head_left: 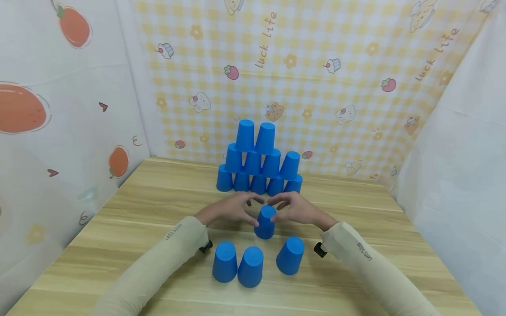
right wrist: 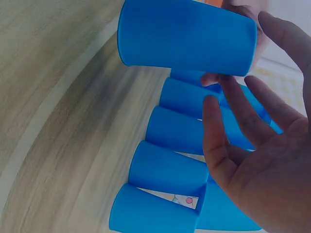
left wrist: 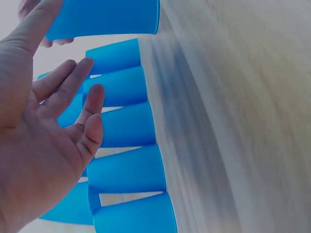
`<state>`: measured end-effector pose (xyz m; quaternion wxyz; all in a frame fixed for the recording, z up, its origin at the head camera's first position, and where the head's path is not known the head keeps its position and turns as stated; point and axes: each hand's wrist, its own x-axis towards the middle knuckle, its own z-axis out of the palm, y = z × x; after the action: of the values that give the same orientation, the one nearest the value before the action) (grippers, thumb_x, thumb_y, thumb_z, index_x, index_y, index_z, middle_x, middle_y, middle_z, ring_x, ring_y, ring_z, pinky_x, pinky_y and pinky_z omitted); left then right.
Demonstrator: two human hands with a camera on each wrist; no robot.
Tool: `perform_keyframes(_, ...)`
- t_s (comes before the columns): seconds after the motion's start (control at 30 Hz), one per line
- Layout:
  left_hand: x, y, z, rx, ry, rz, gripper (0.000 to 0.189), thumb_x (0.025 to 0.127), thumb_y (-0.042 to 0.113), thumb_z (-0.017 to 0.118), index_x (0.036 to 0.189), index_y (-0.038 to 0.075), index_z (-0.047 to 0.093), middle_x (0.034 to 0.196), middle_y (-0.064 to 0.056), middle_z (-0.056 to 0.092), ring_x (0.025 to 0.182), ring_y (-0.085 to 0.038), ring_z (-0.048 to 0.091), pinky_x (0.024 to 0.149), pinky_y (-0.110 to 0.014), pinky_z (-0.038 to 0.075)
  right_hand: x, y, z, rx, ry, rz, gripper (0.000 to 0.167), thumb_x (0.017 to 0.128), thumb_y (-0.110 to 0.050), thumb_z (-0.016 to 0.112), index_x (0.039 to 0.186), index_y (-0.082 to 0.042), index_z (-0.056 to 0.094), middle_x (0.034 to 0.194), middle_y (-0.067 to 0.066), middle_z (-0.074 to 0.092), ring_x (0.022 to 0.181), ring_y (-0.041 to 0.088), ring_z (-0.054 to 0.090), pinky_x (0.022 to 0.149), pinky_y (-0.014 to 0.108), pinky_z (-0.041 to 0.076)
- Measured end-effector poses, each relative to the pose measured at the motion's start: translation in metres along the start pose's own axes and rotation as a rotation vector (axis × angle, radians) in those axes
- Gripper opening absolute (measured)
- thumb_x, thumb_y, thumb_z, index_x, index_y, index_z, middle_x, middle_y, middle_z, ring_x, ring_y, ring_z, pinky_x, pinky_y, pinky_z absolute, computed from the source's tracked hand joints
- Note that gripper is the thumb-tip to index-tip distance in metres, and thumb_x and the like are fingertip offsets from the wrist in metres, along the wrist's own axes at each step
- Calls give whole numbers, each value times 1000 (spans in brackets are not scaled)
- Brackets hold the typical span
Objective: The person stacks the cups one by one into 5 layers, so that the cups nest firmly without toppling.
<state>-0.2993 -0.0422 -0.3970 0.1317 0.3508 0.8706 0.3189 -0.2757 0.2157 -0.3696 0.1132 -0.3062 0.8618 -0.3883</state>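
Observation:
A blue cup (head_left: 265, 224) stands upside down on the table between the two hands. My left hand (head_left: 236, 207) is at its left, thumb tip right at the cup's side and fingers reaching loosely past it. On the right, my right hand (head_left: 297, 210) mirrors this, its thumb overlapping the cup's upper side. In the left wrist view the thumb lies along the cup (left wrist: 109, 18) while the other fingers extend apart from it. The right wrist view shows the thumb tip beside the narrow end of the cup (right wrist: 187, 36), with fingers spread behind.
Just behind the hands rises a stack of upside-down blue cups (head_left: 252, 163) in three tiers, two cups on top at the left. Nearer me stand three more cups: a left one (head_left: 225, 263), a middle one (head_left: 251, 267) and a right one (head_left: 290, 256). Patterned cloth (head_left: 316, 87) hangs behind.

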Motion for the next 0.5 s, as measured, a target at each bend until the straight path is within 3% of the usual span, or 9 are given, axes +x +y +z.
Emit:
perform_keyframes(0.27,-10,-7,-9,-41,26,15,69,83,38,80,142,15,52,141,-1,55,122,-29,52,94,-45,49,1,5,4,14,-19,24,52,87,-22,78,131,0,61,128,15,64,111,33,64,88,46,55)
perform_keyframes(0.5,-17,-11,-16,-20,32,31,64,85,35,79,140,13,54,139,-4,56,123,-34,52,95,-47,49,0,7,2,34,-14,20,52,87,-23,78,131,0,62,128,14,65,110,32,65,88,44,55)
